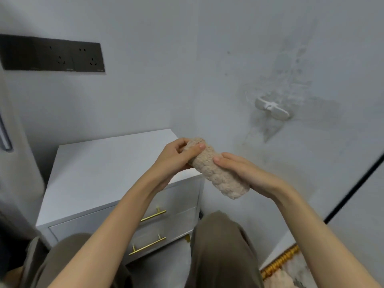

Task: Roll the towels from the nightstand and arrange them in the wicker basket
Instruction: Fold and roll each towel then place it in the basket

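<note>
A beige, nubbly towel [218, 173] is rolled into a tight cylinder and held in the air above the right edge of the white nightstand [99, 169]. My left hand [176, 156] grips its upper end, thumb lying across the roll. My right hand [245, 171] holds the roll's middle and lower part from the right side, fingers curled behind it. At the bottom right corner a woven yellow-brown rim [280, 262], perhaps the wicker basket, shows with pale fabric inside.
The nightstand has two drawers with gold bar handles [153, 215]. A black socket panel [52, 54] is on the left wall and a white hook [272, 108] on the right wall. My knees in olive trousers [220, 246] sit in front of the drawers.
</note>
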